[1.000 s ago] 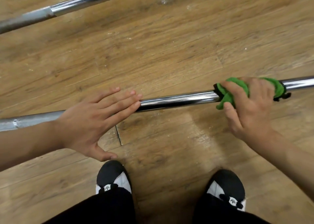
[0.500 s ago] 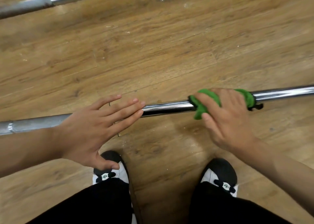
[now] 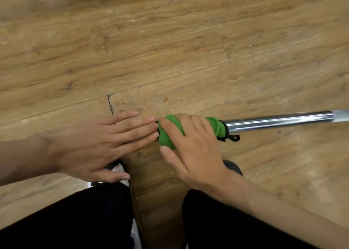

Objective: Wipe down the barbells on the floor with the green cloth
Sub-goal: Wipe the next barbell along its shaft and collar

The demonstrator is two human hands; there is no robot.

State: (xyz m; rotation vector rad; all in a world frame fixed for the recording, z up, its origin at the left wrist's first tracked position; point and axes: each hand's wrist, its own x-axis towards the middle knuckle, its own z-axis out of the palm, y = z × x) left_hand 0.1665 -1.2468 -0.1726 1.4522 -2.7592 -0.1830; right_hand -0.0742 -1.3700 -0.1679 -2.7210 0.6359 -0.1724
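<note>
Since a second ago the right hand [image 3: 192, 150] has slid the green cloth [image 3: 167, 138] leftward along the barbell [image 3: 279, 121] until it meets the fingertips of the left hand [image 3: 90, 146], so the chrome stretch to its right looks wiped and the part under the left hand is probably next. The right hand curls its fingers over the cloth, bunched round the bar; the left lies flat, fingers straight, holding nothing. The bar is smooth, round, mirror-bright steel on the scuffed wood-grain floor [image 3: 170, 50]; the cloth is soft, nubbly, black-edged
</note>
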